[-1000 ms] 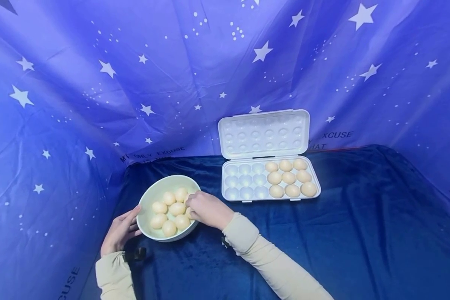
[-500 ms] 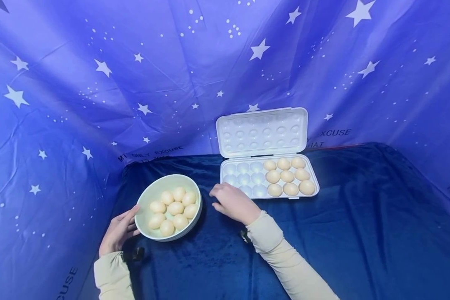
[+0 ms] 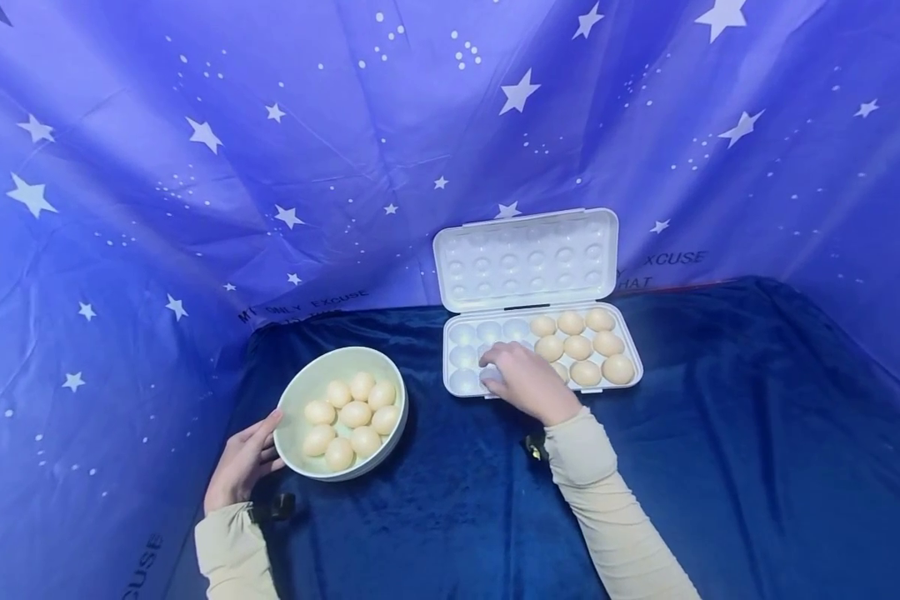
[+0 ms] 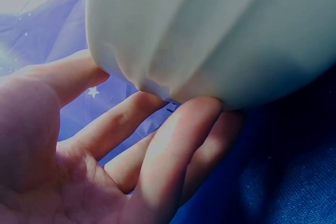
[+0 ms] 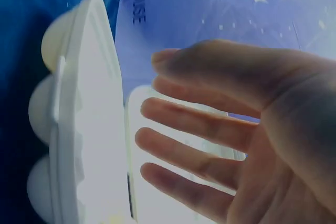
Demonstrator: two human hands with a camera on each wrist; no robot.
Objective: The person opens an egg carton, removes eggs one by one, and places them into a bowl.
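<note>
My left hand [image 3: 242, 464] holds the pale green bowl [image 3: 292, 458] at its left side. In the left wrist view the fingertips [image 4: 202, 111] lie against the bowl's outer wall. Several pale brown eggs [image 3: 356, 414] lie in the bowl. My right hand [image 3: 528, 379] is over the front of the white egg box [image 3: 630, 387], above its left and middle cups. The right wrist view shows its fingers [image 5: 194, 124] spread, with nothing between them and the thumb. Several eggs [image 3: 577, 347] fill the right half of the box; one is partly hidden by the hand.
The box's lid [image 3: 525, 258] stands open at the back, close to the blue star-patterned curtain [image 3: 345, 125]. Dark blue cloth [image 3: 435, 500] covers the table. The cups [image 3: 465, 333] at the box's left hold no eggs.
My right hand has left the bowl's right side and moved right to the egg box. The left hand stays at the bowl.
</note>
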